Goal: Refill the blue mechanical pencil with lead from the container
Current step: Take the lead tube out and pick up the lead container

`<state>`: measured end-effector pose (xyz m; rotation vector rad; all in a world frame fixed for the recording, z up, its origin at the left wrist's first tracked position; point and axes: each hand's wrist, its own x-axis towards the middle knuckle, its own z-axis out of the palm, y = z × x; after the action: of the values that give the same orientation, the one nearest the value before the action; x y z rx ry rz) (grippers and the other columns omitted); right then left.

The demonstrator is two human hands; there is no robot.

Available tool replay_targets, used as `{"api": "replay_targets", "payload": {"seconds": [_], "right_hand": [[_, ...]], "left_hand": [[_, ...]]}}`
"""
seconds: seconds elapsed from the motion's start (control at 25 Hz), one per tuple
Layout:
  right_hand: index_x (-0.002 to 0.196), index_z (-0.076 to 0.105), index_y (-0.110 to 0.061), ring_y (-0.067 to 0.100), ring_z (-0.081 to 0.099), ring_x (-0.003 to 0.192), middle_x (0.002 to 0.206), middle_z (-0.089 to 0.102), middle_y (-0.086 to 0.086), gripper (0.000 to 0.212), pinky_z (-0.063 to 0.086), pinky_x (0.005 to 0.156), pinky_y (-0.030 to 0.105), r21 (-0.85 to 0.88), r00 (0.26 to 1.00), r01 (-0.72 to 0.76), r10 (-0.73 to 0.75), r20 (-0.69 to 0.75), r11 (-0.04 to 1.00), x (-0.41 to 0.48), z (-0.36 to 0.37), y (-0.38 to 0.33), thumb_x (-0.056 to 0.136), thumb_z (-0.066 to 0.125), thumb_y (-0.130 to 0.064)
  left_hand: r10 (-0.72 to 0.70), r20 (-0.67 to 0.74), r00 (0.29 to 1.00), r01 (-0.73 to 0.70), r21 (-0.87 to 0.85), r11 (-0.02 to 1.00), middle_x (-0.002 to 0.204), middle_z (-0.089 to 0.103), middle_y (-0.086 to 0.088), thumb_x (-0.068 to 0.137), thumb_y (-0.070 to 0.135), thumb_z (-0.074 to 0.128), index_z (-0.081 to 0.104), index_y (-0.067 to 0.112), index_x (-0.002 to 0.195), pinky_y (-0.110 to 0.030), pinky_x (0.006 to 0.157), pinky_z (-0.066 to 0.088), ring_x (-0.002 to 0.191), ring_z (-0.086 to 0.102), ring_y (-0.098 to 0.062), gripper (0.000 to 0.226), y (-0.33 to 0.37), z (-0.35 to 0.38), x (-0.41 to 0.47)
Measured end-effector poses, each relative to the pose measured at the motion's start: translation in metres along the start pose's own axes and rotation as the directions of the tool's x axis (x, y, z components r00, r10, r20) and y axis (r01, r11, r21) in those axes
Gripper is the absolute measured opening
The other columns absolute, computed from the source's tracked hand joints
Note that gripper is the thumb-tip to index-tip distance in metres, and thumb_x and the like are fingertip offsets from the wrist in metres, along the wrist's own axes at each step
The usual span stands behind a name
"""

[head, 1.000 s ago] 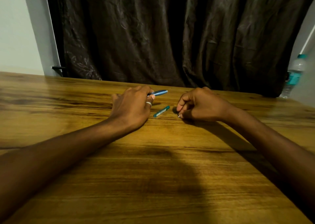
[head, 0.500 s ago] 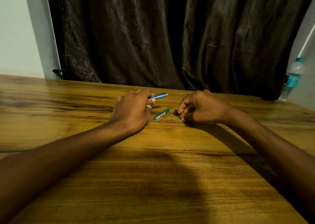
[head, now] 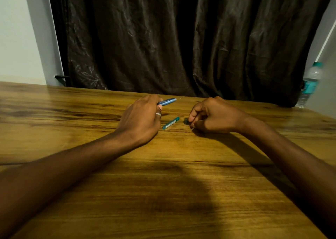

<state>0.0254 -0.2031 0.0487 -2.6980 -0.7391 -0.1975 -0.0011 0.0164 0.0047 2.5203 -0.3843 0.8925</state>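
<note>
My left hand (head: 141,117) rests on the wooden table (head: 163,184) and grips the blue mechanical pencil (head: 167,101), whose end sticks out to the right past my fingers. A slim teal lead container (head: 170,123) lies flat on the table between my hands, touched by neither. My right hand (head: 214,116) lies curled on the table to its right, fingertips pinched at a small dark piece (head: 186,121) on the wood. What that piece is I cannot make out, nor whether the fingers hold it.
A dark curtain (head: 181,38) hangs behind the table's far edge. A plastic water bottle (head: 310,84) with a teal label stands at the far right corner. A pale wall (head: 18,38) is at the left.
The view has shifted slightly, so both hands sit a little lower in frame. My right fingertips have closed in on the small dark piece. The pencil and the container keep their places.
</note>
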Motion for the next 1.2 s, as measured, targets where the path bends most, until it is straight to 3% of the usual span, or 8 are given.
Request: {"api": "replay_targets", "payload": {"seconds": [0.12, 0.32, 0.52, 0.76, 0.84, 0.92, 1.04, 1.2], "right_hand": [[0.084, 0.077, -0.023, -0.001, 0.069, 0.071, 0.075, 0.076, -0.009, 0.009, 0.057, 0.067, 0.025, -0.011, 0.997, 0.012, -0.013, -0.082, 1.0, 0.002, 0.001, 0.001, 0.085, 0.069, -0.018], [0.09, 0.074, -0.024, 0.008, 0.066, 0.073, 0.073, 0.07, -0.009, 0.011, 0.059, 0.069, 0.038, -0.114, 0.941, 0.003, -0.042, -0.337, 0.994, 0.007, 0.007, 0.007, 0.09, 0.063, -0.028], [0.093, 0.072, -0.024, 0.012, 0.067, 0.075, 0.077, 0.072, -0.006, 0.014, 0.06, 0.07, 0.039, -0.159, 0.935, 0.006, -0.062, -0.35, 0.987, 0.005, 0.011, 0.004, 0.09, 0.061, -0.031], [0.093, 0.072, -0.025, 0.012, 0.066, 0.076, 0.077, 0.071, -0.007, 0.016, 0.059, 0.07, 0.04, -0.142, 0.935, -0.008, -0.043, -0.353, 0.99, 0.005, 0.013, 0.004, 0.09, 0.059, -0.034], [0.093, 0.074, -0.025, 0.007, 0.066, 0.076, 0.077, 0.07, -0.01, 0.013, 0.059, 0.07, 0.035, -0.055, 0.917, -0.011, -0.012, -0.398, 0.998, 0.006, 0.015, 0.002, 0.092, 0.063, -0.031], [0.095, 0.076, -0.028, 0.001, 0.066, 0.078, 0.08, 0.071, -0.013, 0.009, 0.054, 0.07, 0.021, 0.141, 0.904, 0.007, 0.054, -0.425, 0.99, 0.007, 0.016, -0.001, 0.093, 0.067, -0.026], [0.099, 0.075, -0.03, -0.005, 0.067, 0.077, 0.085, 0.074, -0.01, 0.013, 0.05, 0.065, 0.016, 0.485, 0.912, 0.052, 0.156, -0.379, 0.873, 0.007, 0.017, -0.009, 0.092, 0.071, -0.019], [0.101, 0.075, -0.02, -0.004, 0.065, 0.072, 0.085, 0.075, -0.006, 0.018, 0.05, 0.06, 0.014, 0.687, 0.921, 0.085, 0.205, -0.33, 0.722, 0.004, 0.017, -0.013, 0.089, 0.072, -0.007]], "left_hand": [[-0.018, 0.004, 1.0, 0.018, -0.006, 1.0, 0.11, 0.06, -0.001, 0.098, 0.021, 0.051, 0.055, 0.019, 0.122, -0.032, 0.08, 0.051, 0.096, 0.056, -0.013, 0.024, 0.002, 0.0, -0.001], [-0.02, 0.016, 1.0, 0.018, 0.08, 0.997, 0.097, 0.058, 0.003, 0.094, 0.039, 0.055, 0.056, 0.02, 0.117, -0.031, 0.067, 0.048, 0.084, 0.055, -0.013, 0.03, 0.007, 0.0, 0.0], [-0.033, 0.149, 0.988, -0.006, 0.257, 0.966, 0.104, 0.062, 0.0, 0.087, 0.062, 0.055, 0.066, 0.027, 0.113, -0.031, 0.066, 0.048, 0.088, 0.061, -0.02, 0.046, 0.012, 0.008, 0.002], [-0.109, 0.195, 0.975, 0.071, 0.193, 0.979, 0.109, 0.06, -0.001, 0.095, 0.041, 0.056, 0.064, 0.021, 0.119, -0.033, 0.069, 0.049, 0.09, 0.058, -0.018, 0.032, 0.006, 0.009, 0.004], [-0.119, 0.143, 0.983, 0.107, 0.089, 0.99, 0.109, 0.058, -0.001, 0.099, 0.038, 0.053, 0.061, 0.02, 0.119, -0.035, 0.072, 0.05, 0.091, 0.057, -0.018, 0.029, 0.006, 0.003, 0.005], [-0.103, 0.111, 0.989, 0.115, -0.111, 0.987, 0.111, 0.061, -0.001, 0.1, 0.033, 0.052, 0.06, 0.018, 0.122, -0.038, 0.079, 0.053, 0.096, 0.058, -0.016, 0.028, 0.007, -0.005, 0.006], [-0.071, 0.103, 0.992, 0.096, -0.265, 0.959, 0.111, 0.067, 0.0, 0.1, 0.03, 0.053, 0.061, 0.018, 0.124, -0.039, 0.085, 0.055, 0.098, 0.062, -0.014, 0.027, 0.006, -0.013, 0.006], [-0.019, 0.118, 0.993, 0.056, -0.313, 0.948, 0.108, 0.068, 0.001, 0.1, 0.03, 0.055, 0.063, 0.018, 0.122, -0.036, 0.082, 0.055, 0.095, 0.063, -0.011, 0.026, 0.003, -0.013, 0.005]]}}
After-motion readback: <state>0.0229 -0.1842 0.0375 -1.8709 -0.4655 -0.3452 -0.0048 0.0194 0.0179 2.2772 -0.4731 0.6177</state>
